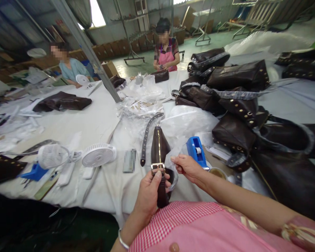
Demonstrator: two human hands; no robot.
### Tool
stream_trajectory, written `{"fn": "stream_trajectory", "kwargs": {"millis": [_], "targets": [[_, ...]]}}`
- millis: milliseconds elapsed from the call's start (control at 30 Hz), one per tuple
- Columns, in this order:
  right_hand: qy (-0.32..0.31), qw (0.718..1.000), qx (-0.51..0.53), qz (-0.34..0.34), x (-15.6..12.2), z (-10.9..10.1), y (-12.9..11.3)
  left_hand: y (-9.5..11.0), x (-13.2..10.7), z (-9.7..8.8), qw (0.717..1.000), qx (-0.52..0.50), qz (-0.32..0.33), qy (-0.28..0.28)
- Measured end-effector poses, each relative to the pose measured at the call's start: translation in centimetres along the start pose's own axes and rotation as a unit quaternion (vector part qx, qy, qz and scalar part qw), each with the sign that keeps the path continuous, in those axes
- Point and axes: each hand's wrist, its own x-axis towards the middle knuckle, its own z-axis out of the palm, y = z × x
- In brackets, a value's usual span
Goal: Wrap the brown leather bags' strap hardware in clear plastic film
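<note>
A dark brown leather bag (155,149) with a gold zip lies in front of me, its top pointing away. My left hand (150,190) is closed around its strap (162,196), thumb just below a metal buckle (158,167). Just right of the bag, my right hand (185,167) pinches the edge of a thin clear plastic film (171,158). The film runs down beside the strap towards my left fingers; where it ends is hidden. A studded strap (146,134) curves over the cloth on the bag's left.
A blue tape dispenser (198,154) stands right of my right hand. Dark leather bags (236,78) are heaped on the right. Two white fans (98,155) stand on the left. Loose plastic (144,108) lies ahead. Two people (168,54) sit across the table.
</note>
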Motion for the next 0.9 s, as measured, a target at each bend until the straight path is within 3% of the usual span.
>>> {"fn": "stream_trajectory", "kwargs": {"millis": [167,600,900], "targets": [[-0.017,0.997,0.069,0.027,0.2,1.3,0.5,0.0,-0.7,-0.3,0.999,0.038,-0.002,-0.03],[-0.051,0.988,0.131,0.071,-0.5,2.4,0.2,-0.3,0.1,-0.5,0.997,0.069,0.001,0.026],[-0.091,0.991,0.088,0.035,-0.5,3.0,0.9,-0.5,0.1,-0.7,0.995,0.093,0.005,-0.034]]}}
